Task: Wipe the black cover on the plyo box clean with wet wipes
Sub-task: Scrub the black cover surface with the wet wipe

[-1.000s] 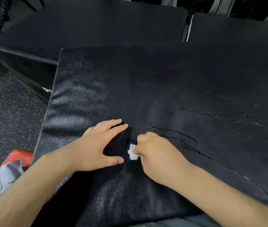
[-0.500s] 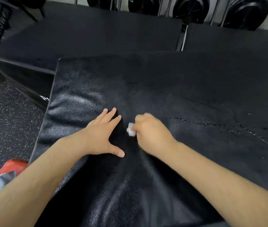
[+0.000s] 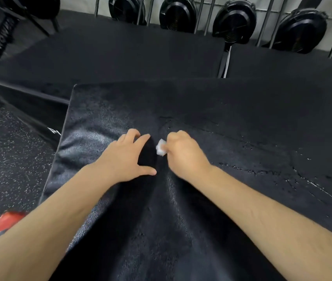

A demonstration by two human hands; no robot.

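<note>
Left hand [image 3: 122, 159] spread flat, bracing the black cover [image 3: 222, 122]; right hand [image 3: 183, 153] bunched round a small wadded wet wipe [image 3: 160, 147], pressed to the cover's middle. Damp streaks glisten on the right, so that part looks wiped; the matte far strip probably isn't. Speckled rubber floor [image 3: 5, 142] left, weight plates [image 3: 234, 21] racked behind.

Both hands have slid up the black cover [image 3: 242, 118] from its near edge toward the far left corner, the right hand [image 3: 183, 153] taking the pinched wet wipe [image 3: 160, 147] away from the cracks [image 3: 250, 170] it was beside, the left hand [image 3: 120, 159] moving alongside it.
</note>
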